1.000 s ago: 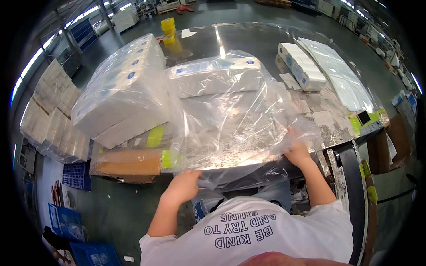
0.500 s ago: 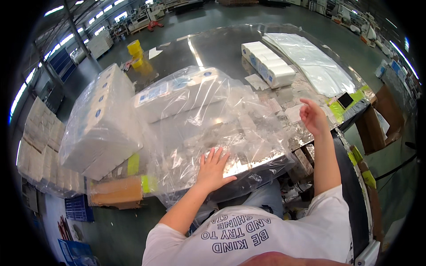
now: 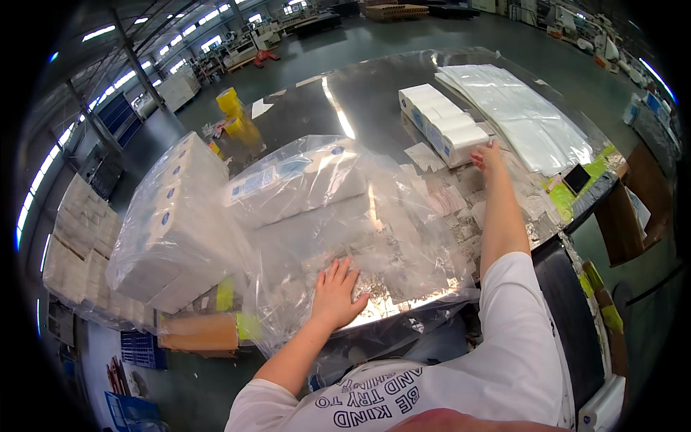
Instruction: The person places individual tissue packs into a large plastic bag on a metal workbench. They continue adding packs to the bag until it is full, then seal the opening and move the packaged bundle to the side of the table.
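My left hand (image 3: pixel 336 297) lies flat, fingers apart, on a large clear plastic bag (image 3: pixel 302 248) spread across the near side of the table. Inside the bag, toward its far part, sits a row of white paper packs (image 3: pixel 299 183) with blue labels. My right hand (image 3: pixel 488 160) reaches forward to the near right end of another row of white packs (image 3: pixel 440 124). Its fingers are parted and at the end pack; whether they touch it I cannot tell. Left of the bag stands a big bundle of white packs (image 3: pixel 169 223) wrapped in clear film.
A stack of flat plastic bags (image 3: pixel 518 115) lies at the far right of the table (image 3: pixel 374 83). Yellow tape rolls (image 3: pixel 232 108) stand at the far left. A dark phone-like slab (image 3: pixel 576 179) is near the right edge. More wrapped packs (image 3: pixel 83 252) are stacked at left.
My right hand has moved forward from above the table's right side to the end of the unbagged row of packs. My left hand stays on the bag. The view has shifted slightly.
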Tool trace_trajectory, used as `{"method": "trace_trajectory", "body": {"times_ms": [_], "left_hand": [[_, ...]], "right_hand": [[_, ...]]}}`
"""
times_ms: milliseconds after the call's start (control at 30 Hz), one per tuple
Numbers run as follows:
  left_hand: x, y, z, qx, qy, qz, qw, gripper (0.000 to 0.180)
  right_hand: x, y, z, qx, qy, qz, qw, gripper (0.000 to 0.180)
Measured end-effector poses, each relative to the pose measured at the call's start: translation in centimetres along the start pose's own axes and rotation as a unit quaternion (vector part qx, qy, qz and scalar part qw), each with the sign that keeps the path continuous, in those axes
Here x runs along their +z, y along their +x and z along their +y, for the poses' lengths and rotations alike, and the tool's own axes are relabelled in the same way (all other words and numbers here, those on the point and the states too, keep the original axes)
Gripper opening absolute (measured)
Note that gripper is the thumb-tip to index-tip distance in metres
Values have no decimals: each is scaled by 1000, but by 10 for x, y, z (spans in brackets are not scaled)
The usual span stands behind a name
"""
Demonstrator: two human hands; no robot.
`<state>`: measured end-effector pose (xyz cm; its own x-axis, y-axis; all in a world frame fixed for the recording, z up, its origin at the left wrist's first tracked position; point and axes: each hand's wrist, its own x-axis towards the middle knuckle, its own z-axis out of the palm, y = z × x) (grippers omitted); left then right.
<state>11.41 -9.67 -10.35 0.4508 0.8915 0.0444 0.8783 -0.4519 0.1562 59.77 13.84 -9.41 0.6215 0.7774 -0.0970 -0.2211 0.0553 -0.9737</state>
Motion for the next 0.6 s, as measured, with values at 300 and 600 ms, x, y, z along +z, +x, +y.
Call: {"method": "trace_trajectory", "body": {"times_ms": [300, 600], "left_hand": [[10, 1, -7, -11, -21, 47, 999, 65], [9, 23, -15, -7, -56, 76, 996, 59]], "right_hand": [[44, -6, 77, -70, -169, 58, 981, 44], [11, -172, 64, -63, -120, -55, 989, 47]]}}
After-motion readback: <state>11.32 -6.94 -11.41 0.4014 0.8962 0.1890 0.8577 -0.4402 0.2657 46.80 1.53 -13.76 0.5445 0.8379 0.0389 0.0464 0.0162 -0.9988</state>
